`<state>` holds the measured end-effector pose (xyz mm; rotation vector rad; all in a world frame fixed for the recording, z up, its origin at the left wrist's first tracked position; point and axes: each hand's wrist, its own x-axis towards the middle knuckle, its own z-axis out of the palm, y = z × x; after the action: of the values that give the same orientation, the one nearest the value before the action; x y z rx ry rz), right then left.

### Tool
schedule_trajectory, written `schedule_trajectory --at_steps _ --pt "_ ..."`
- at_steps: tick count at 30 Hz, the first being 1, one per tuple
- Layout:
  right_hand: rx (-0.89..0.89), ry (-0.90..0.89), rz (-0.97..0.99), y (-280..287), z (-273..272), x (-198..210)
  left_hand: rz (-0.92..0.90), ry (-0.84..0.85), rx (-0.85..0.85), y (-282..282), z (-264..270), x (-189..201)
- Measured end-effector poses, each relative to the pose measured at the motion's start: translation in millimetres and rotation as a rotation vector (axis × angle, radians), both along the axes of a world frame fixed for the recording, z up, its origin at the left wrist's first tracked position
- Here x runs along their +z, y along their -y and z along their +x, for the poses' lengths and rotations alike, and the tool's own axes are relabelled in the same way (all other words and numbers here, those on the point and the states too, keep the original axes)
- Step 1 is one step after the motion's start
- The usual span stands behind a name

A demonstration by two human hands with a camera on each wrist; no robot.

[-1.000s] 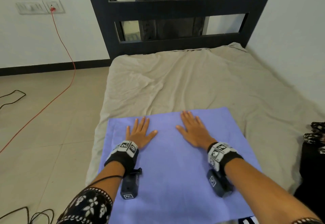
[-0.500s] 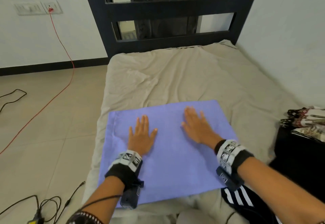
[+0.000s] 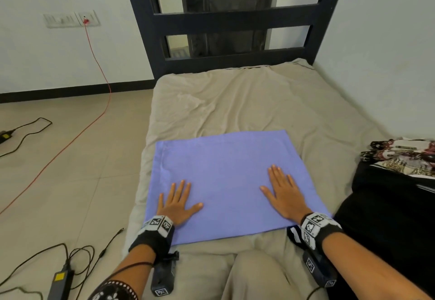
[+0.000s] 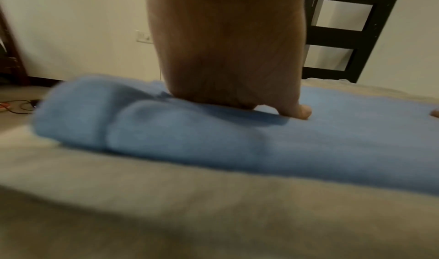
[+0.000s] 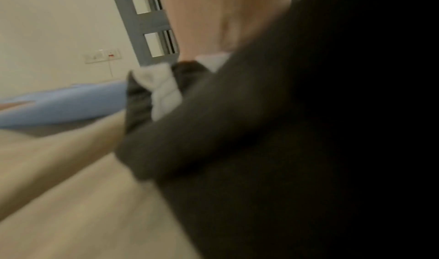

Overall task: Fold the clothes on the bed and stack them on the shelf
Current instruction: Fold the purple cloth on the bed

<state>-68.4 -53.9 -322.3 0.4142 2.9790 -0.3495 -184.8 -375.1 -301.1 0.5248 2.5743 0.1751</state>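
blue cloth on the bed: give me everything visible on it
The blue cloth is a plain lavender-blue rectangle of soft, towel-like fabric, spread flat on the beige bed sheet near the foot of the bed. It looks folded into layers: the left wrist view shows a thick, rounded near-left corner. A seam runs along its left edge. The left hand and right hand both lie palm-down on its near part, fingers straight. A black garment lies by its right near corner.
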Motion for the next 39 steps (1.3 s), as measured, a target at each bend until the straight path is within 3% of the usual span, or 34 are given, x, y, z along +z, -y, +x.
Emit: schedule_trajectory --at_steps 6,9,11,13,18,21,28,31,33,36,39 --pt "-0.089 0.089 -0.042 2 1 14 -0.016 -0.009 0.107 2 19 15" --pt "0.249 0.049 -0.046 49 3 22 0.055 -0.076 -0.047 -39 44 22" --pt "0.424 0.009 -0.037 81 7 14 0.102 -0.031 -0.146 -64 55 18" --pt "0.492 0.019 -0.038 92 14 9 0.104 0.035 -0.185 -73 62 14" --pt "0.430 0.192 0.002 60 32 7 0.033 0.021 -0.236 -33 52 1" --pt "0.373 0.123 0.032 35 43 3 0.005 0.038 -0.214 1 38 1" --pt "0.055 0.250 -0.035 -26 68 16 -0.202 0.107 -0.200 57 -1 19" --pt "-0.013 0.325 -0.011 -39 74 30 -0.330 0.100 -0.154 74 -19 31" --pt "0.001 0.398 0.043 -35 66 42 -0.317 0.101 -0.080 77 -31 43" --pt "-0.006 0.530 0.166 -14 40 66 0.015 0.249 0.222 69 -45 68" --pt "0.100 0.567 0.176 28 1 95 0.302 0.314 0.530 61 -63 76"
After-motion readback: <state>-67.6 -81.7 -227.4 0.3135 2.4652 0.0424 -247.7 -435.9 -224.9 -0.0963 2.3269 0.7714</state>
